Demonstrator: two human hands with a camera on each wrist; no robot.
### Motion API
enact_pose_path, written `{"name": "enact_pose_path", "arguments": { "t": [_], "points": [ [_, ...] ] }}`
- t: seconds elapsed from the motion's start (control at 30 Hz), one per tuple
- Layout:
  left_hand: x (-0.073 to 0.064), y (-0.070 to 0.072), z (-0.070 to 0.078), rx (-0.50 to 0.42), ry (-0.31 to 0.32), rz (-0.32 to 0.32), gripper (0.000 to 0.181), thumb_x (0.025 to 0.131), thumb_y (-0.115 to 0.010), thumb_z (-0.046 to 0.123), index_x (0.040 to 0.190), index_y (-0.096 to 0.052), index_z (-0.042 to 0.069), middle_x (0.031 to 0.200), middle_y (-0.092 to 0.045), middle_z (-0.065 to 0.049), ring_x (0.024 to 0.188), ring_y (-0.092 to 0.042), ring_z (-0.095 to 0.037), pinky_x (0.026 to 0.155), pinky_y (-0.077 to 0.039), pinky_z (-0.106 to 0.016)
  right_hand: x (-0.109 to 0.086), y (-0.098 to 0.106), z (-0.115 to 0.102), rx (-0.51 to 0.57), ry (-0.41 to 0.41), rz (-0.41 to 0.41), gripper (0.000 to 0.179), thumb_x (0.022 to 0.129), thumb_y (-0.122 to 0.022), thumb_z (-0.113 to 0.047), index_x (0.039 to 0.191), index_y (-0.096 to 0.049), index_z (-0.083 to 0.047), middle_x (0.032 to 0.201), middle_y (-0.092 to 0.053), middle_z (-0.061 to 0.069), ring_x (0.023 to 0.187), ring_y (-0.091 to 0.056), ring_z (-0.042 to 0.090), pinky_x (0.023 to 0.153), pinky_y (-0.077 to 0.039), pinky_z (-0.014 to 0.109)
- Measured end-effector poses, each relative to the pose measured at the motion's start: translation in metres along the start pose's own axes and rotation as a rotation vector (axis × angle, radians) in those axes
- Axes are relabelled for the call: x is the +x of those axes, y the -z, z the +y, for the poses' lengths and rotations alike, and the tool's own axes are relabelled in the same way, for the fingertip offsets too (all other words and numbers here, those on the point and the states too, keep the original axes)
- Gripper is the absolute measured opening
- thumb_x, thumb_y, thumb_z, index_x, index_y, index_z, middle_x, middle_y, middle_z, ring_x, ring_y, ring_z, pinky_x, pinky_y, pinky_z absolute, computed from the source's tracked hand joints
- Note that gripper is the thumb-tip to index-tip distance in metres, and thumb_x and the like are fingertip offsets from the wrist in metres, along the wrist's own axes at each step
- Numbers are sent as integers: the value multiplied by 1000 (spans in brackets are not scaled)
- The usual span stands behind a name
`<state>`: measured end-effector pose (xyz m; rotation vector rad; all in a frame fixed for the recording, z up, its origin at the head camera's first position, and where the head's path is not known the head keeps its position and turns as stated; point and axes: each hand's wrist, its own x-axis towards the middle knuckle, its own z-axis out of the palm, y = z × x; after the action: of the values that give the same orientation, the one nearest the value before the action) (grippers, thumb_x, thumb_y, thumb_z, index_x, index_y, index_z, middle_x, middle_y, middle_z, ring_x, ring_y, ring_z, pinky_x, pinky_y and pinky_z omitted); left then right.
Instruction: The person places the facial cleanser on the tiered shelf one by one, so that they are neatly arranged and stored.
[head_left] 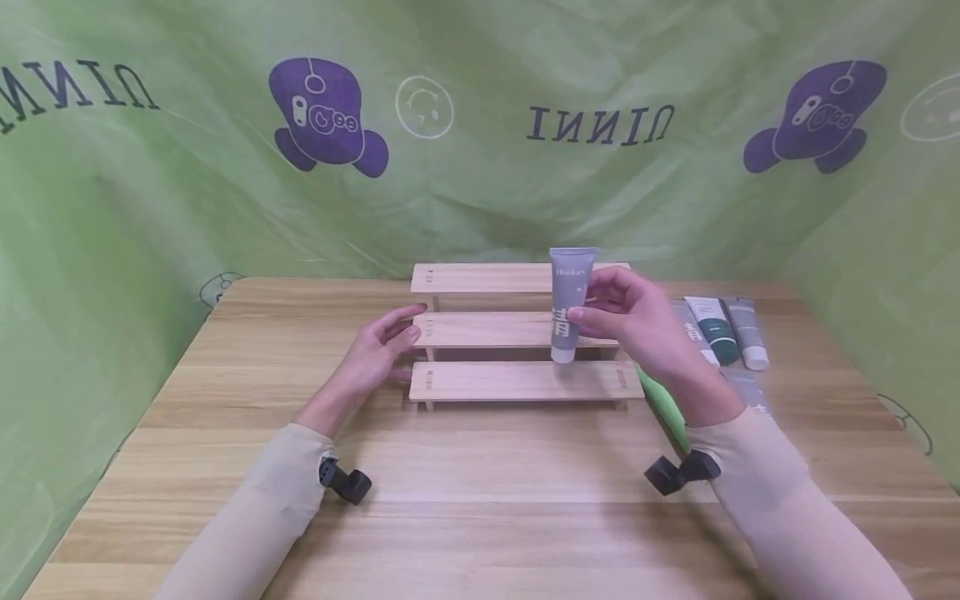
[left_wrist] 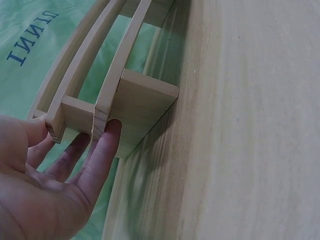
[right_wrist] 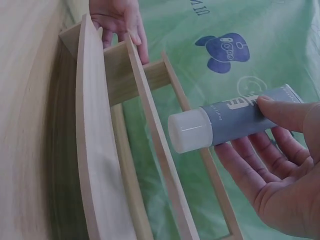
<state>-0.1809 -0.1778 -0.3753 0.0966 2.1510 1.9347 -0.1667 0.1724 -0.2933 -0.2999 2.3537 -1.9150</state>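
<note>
A three-tier wooden display stand [head_left: 487, 381] stands on the table. My left hand [left_wrist: 55, 190] grips its left end, thumb at the end of the middle board and fingers reaching under the boards. In my right hand [head_left: 645, 321] is a grey squeeze tube [head_left: 570, 292] with a white cap [right_wrist: 190, 131], pinched between thumb and fingers. The tube is upright, cap down, and overlaps the middle board in the head view. Its cap hangs close over the stand's boards in the right wrist view.
Several tubes lie right of the stand, among them a white and green one [head_left: 712, 329] and a grey one [head_left: 746, 333]. Something bright green [head_left: 663, 404] shows beside the right forearm. A green printed cloth [head_left: 487, 200] hangs behind the wooden table [head_left: 465, 517].
</note>
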Motion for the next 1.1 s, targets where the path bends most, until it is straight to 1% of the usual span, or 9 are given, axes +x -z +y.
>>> {"name": "enact_pose_path", "arguments": {
  "t": [0.2, 0.4, 0.57, 0.8, 1.0, 1.1],
  "points": [
    [0, 0, -1, -10, 5, -1, 45, 106, -53, 21, 150, -47, 20, 143, -52, -14, 120, -57, -40, 79, -62, -49, 20, -16, -1, 73, 7, -17, 43, 89, -74, 2, 126, -54, 4, 119, -64, 18, 104, -68, 21, 86, -61, 38],
    [2, 0, -1, -12, -6, -15, 46, 106, -53, 21, 151, -45, 20, 142, -52, -16, 120, -57, -40, 79, -62, -49, 36, -30, -4, 108, 8, -31, 43, 88, -74, 3, 126, -54, 5, 121, -63, 19, 104, -68, 24, 86, -61, 38],
    [1, 0, -1, -5, -6, -12, 46, 106, -53, 21, 151, -46, 20, 142, -52, -15, 120, -57, -39, 79, -63, -48, 48, -42, -14, 119, 27, -37, 43, 87, -76, 1, 126, -56, 1, 121, -64, 17, 108, -66, 27, 87, -61, 37],
    [0, 0, 1, -5, -6, -12, 46, 106, -52, 19, 151, -45, 20, 140, -53, -16, 118, -59, -41, 78, -63, -49, 65, -58, -31, 129, 71, -50, 41, 87, -75, 2, 124, -57, 0, 119, -66, 15, 105, -67, 29, 86, -61, 42],
    [1, 1, 0, -8, -1, -9, 46, 106, -52, 20, 151, -45, 20, 142, -52, -15, 119, -58, -39, 79, -62, -49, 81, -68, -39, 136, 84, -43, 41, 87, -75, 3, 124, -58, 0, 118, -66, 14, 105, -66, 28, 83, -62, 38],
    [1, 1, 0, -7, -3, -8, 46, 106, -53, 20, 151, -45, 20, 142, -52, -15, 119, -58, -39, 79, -62, -49, 88, -71, -42, 139, 76, -40, 41, 87, -75, 2, 125, -58, -1, 117, -66, 13, 105, -66, 28, 83, -62, 36]
  ]
}}
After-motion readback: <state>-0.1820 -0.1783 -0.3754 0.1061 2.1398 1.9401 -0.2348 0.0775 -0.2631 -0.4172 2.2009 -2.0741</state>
